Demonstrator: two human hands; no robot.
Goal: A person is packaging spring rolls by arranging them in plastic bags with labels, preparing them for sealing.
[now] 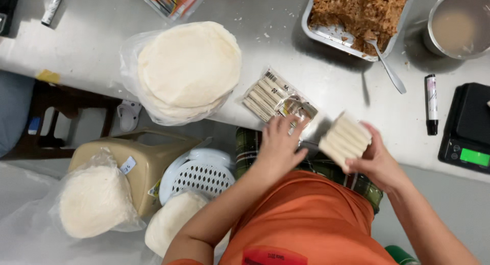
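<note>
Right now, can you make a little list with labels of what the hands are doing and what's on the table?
left hand: on a clear packet of pale sticks at the table's edge
right hand: holds a bundle of pale sticks
table: shiny metal
flatbreads: round stack in a clear bag
tray: brown filling, with a spoon
pot: cloudy liquid
marker: beside a black scale
below the table: two more bagged stacks, a white basket

A steel table (92, 45) stands over a wooden stool (56, 117).
</note>
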